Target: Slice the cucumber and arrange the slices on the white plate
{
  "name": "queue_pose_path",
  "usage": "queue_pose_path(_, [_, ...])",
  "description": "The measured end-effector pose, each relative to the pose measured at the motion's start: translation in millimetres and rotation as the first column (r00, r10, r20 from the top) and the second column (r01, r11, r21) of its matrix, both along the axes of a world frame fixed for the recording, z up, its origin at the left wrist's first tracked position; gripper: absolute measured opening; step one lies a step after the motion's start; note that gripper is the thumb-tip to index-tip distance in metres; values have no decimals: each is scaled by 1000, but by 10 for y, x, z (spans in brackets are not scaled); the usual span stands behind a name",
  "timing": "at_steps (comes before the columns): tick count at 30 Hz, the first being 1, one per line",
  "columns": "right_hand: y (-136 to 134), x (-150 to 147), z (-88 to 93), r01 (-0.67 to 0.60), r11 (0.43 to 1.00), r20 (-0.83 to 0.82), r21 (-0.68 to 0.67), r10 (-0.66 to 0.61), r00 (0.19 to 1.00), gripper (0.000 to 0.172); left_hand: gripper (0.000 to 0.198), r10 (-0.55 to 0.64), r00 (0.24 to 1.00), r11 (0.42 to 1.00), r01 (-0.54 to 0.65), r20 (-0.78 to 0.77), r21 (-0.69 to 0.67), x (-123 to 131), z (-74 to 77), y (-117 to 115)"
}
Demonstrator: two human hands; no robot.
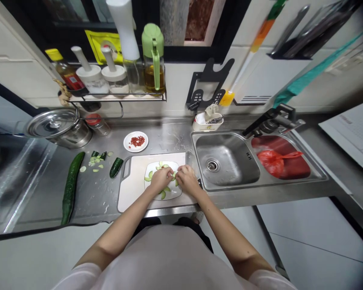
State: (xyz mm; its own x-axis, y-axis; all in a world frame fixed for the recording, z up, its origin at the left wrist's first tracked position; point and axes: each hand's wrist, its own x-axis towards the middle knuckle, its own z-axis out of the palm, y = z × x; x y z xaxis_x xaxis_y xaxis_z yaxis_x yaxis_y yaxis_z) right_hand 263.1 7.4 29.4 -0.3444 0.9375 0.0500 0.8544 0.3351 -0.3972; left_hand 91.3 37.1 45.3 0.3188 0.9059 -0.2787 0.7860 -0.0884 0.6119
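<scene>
A white squarish plate (171,195) rests on the pale cutting board (133,191), with thin green cucumber slices (163,195) arranged around it. Over the plate's middle, my left hand (161,179) has its fingertips pinched together; whatever is between them is too small to make out. My right hand (188,179) is at the plate's right edge, fingers bent and closed beside a few slices. Its fingertips hide what they hold. A small white dish (127,141) of red bits, perhaps goji berries, sits behind the board. A knife handle (200,183) shows partly beside my right wrist.
Left of the board lie a cut cucumber piece (116,167), small cucumber scraps (94,160) and a long whole cucumber (72,187). A steel pot (60,129) stands farther back. On the right is a double sink (230,161) with a red bag (270,162) in one basin.
</scene>
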Motion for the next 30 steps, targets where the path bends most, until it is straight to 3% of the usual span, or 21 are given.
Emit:
queue_pose_path(23, [8,-10,-35,-41,999,29,18,41,999,15,15,1,998,999,-4,-57,-42,124,-20,6])
queue_pose_path(30, [-9,-3,-38,4,1000,21,17,-4,1000,13,15,-4,998,1000,2,-67,-30,139,-26,12])
